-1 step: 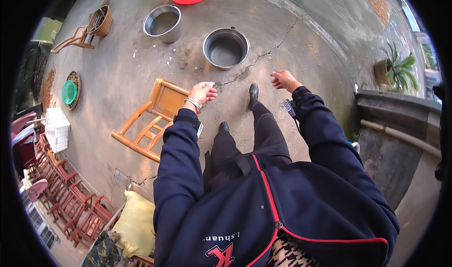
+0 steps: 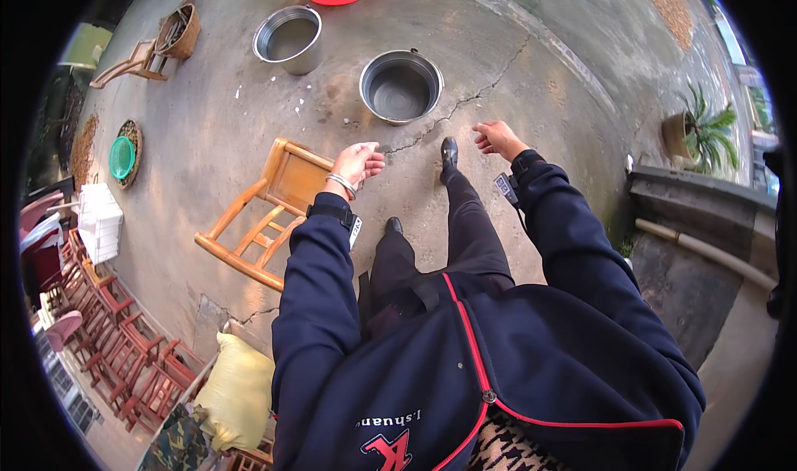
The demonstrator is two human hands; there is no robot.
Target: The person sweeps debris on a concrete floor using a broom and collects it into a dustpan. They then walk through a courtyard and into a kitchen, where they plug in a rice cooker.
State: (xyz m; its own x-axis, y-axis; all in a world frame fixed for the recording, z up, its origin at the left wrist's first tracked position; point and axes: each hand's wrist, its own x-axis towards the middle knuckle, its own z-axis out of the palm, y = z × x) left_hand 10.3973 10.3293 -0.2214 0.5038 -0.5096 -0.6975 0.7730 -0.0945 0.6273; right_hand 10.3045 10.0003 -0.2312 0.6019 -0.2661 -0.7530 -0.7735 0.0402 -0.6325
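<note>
Left hand (image 2: 357, 163) near a wooden chair (image 2: 297, 175), right hand (image 2: 500, 139) well apart, both half-open, just short of a metal bucket (image 2: 369, 91).

Stands with both arms (image 2: 320, 276) stretched forward and well apart, holding the left hand (image 2: 357, 164) loosely curled and the right hand (image 2: 498, 141) half curled with bent fingers (image 2: 482, 140) turned inward, toward the body's midline.
</note>
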